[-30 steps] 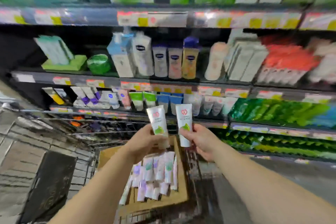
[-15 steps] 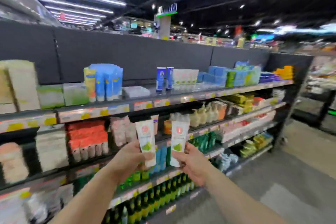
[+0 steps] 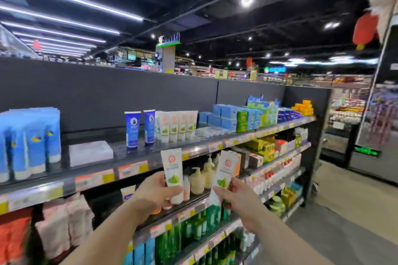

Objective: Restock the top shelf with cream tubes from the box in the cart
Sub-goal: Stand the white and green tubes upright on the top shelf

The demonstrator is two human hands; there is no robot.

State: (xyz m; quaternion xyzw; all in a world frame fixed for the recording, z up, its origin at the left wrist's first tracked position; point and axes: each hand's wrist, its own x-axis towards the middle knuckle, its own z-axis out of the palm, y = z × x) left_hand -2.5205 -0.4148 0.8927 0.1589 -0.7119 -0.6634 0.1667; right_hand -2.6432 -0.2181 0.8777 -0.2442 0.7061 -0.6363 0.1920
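My left hand (image 3: 154,191) grips a white cream tube (image 3: 173,170) with a green fruit picture, held upright with its cap down. My right hand (image 3: 234,197) pinches a second matching cream tube (image 3: 226,173), tilted slightly right. Both tubes hang in front of the second shelf, just below the edge of the top shelf (image 3: 137,157). A row of the same white tubes (image 3: 177,125) stands on that top shelf, above and a little behind my hands. The cart and its box are out of view.
Two dark blue tubes (image 3: 141,128) stand left of the white row, with a white block (image 3: 90,153) and light blue packs (image 3: 30,142) further left. Blue and green boxes (image 3: 239,119) fill the shelf to the right. Pump bottles (image 3: 202,176) sit behind my hands. The aisle floor (image 3: 344,221) opens right.
The view has swung up from the cart and box to the top shelf. Both hands have carried their tubes upward, close under the top shelf's edge.
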